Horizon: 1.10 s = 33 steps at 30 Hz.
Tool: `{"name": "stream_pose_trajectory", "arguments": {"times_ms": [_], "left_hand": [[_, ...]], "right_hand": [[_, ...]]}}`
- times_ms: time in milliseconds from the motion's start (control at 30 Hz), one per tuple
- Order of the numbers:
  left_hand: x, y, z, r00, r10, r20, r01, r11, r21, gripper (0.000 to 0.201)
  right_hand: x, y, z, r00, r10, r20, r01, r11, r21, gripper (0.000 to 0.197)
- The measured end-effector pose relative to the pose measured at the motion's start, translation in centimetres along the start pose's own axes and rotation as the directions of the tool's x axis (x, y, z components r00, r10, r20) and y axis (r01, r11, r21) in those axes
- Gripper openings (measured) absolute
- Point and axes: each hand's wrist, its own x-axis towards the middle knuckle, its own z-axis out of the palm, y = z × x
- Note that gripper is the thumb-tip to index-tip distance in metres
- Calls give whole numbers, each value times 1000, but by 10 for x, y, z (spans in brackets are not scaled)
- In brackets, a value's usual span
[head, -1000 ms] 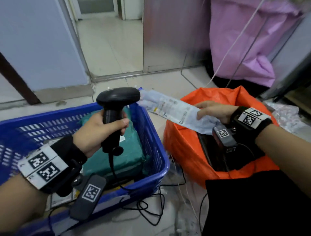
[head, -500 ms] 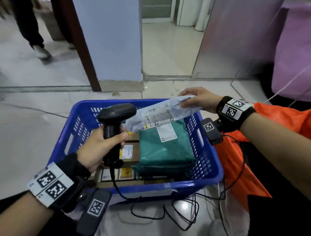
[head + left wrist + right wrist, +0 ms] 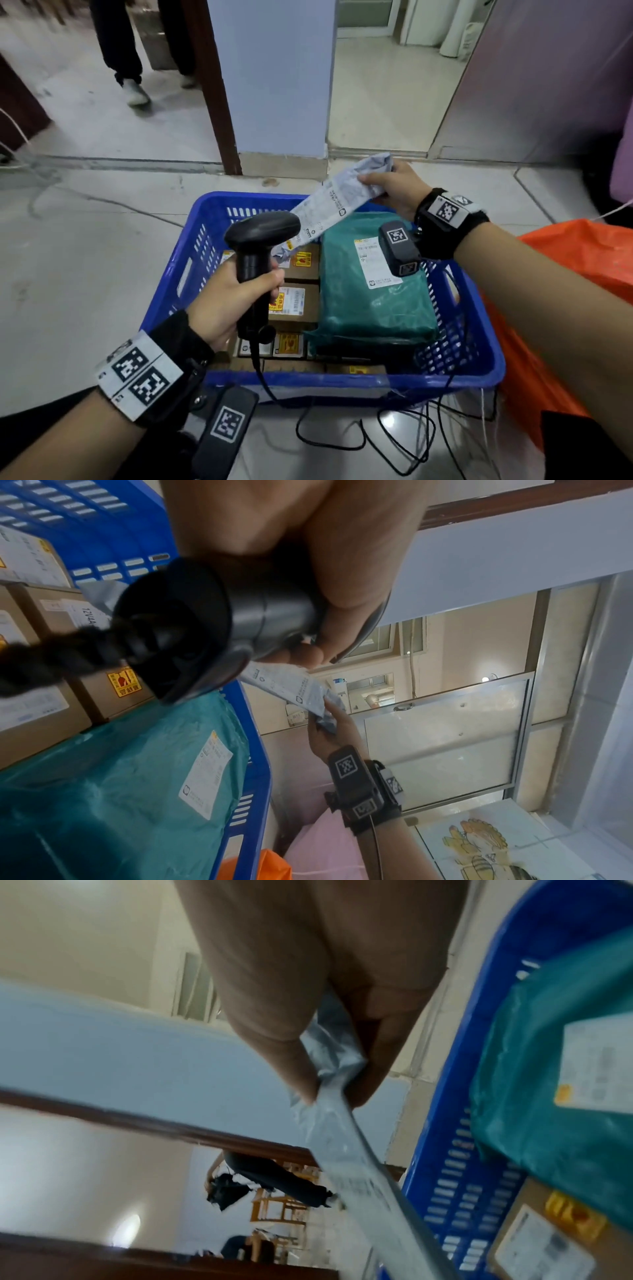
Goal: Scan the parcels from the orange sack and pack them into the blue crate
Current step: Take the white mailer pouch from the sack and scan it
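My right hand (image 3: 388, 190) pinches one end of a flat grey mailer parcel (image 3: 334, 202) and holds it slanted over the far side of the blue crate (image 3: 342, 380). Its lower end dips behind the head of the black barcode scanner (image 3: 255, 260), which my left hand (image 3: 233, 301) grips by the handle above the crate. In the right wrist view the thumb and fingers (image 3: 284, 1053) squeeze the crumpled grey mailer (image 3: 342, 1123). Inside the crate lie a teal bagged parcel (image 3: 370, 291) and several brown labelled boxes (image 3: 294, 303). The orange sack (image 3: 579, 274) sits at the right.
The scanner's black cable (image 3: 342, 442) loops on the tiled floor in front of the crate. A blue pillar (image 3: 277, 85) and a brown door frame (image 3: 212, 85) stand behind it. Another person's legs (image 3: 130, 54) are at the far left. A pink sheet (image 3: 625, 161) hangs at the right edge.
My right hand carried the grey mailer from over the orange sack to above the crate, and lifted the held end higher. The view swung left; the left hand kept gripping the scanner.
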Motion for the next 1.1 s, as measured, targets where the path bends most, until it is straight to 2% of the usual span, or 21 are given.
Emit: {"name": "stream_pose_trajectory", "arguments": {"times_ms": [133, 333, 500, 533, 600, 667, 833, 933, 1033, 1100], "left_hand": [[2, 0, -4, 999, -2, -37, 2, 1000, -16, 10], [8, 5, 2, 996, -30, -85, 27, 999, -30, 5], [10, 7, 7, 996, -49, -77, 45, 998, -49, 6], [10, 6, 9, 996, -48, -69, 45, 998, -46, 6], [11, 6, 14, 998, -41, -51, 40, 999, -26, 7], [13, 6, 17, 999, -32, -42, 32, 999, 12, 9], [16, 4, 21, 999, -48, -25, 49, 998, 34, 12], [18, 5, 24, 999, -40, -30, 41, 999, 32, 9], [20, 3, 27, 998, -40, -44, 40, 999, 7, 9], [21, 1, 29, 998, -42, -48, 42, 999, 10, 8]], "right_hand": [[-22, 43, -5, 970, 143, -196, -93, 965, 245, 16], [-63, 116, 15, 931, 331, -154, -256, 892, 372, 40], [-69, 138, 15, 861, 405, -306, -325, 903, 282, 47], [-73, 138, 12, 851, 412, -327, -330, 902, 278, 46], [-84, 135, 4, 836, 425, -347, -331, 895, 299, 29], [-90, 134, -6, 837, 450, -310, -351, 878, 327, 20], [-90, 127, -20, 835, 506, -215, -476, 861, 177, 24], [-89, 128, -15, 875, 478, -73, -463, 872, 156, 16], [-92, 140, 0, 894, 446, 34, -446, 883, 145, 29], [-95, 147, 15, 898, 436, 52, -439, 892, 104, 31]]}}
